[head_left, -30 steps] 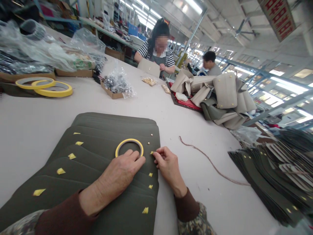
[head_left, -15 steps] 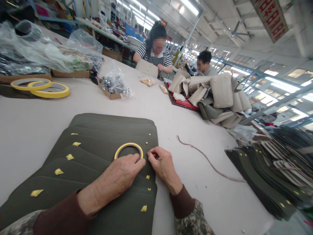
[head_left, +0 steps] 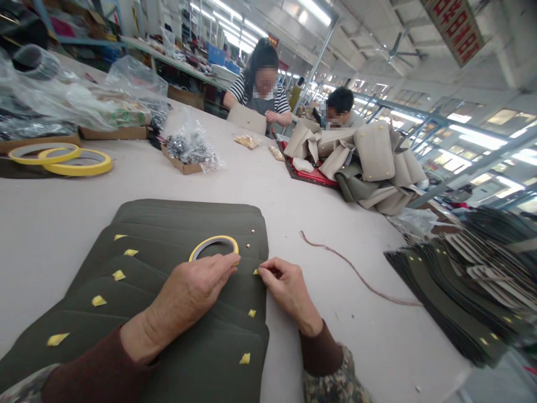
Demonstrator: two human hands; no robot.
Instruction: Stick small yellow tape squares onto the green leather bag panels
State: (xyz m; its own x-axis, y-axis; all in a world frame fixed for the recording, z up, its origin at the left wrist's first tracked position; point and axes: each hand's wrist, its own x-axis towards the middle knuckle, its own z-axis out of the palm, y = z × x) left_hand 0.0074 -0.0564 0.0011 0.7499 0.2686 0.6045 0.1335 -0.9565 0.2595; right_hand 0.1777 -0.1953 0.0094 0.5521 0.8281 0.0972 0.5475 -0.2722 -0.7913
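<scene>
Dark green leather-like panels (head_left: 176, 302) lie overlapped in front of me, with small yellow tape pieces (head_left: 98, 301) along the left side and others on the right. My left hand (head_left: 197, 285) rests over the panels and holds a roll of yellow tape (head_left: 215, 240), tilted up behind the fingers; the thumb is hidden. At the panels' right edge my right hand (head_left: 287, 288) pinches a small piece of yellow tape (head_left: 255, 272), which touches the green surface. Two metal studs (head_left: 248, 246) sit on the uppermost panel, just beyond that piece.
Two more tape rolls (head_left: 78, 162) lie at left near plastic bags (head_left: 84, 101). A small box of wrapped metal parts (head_left: 187, 159) stands behind. Beige pieces (head_left: 373, 151) are heaped at back right, a cord (head_left: 352, 271) and stacked panels (head_left: 444, 296) at right. A co-worker (head_left: 262, 84) sits opposite.
My left hand has drawn slightly left and its fingers have straightened, tilting the tape roll. A yellow piece now shows at my right fingertips. The whole view has shifted a little.
</scene>
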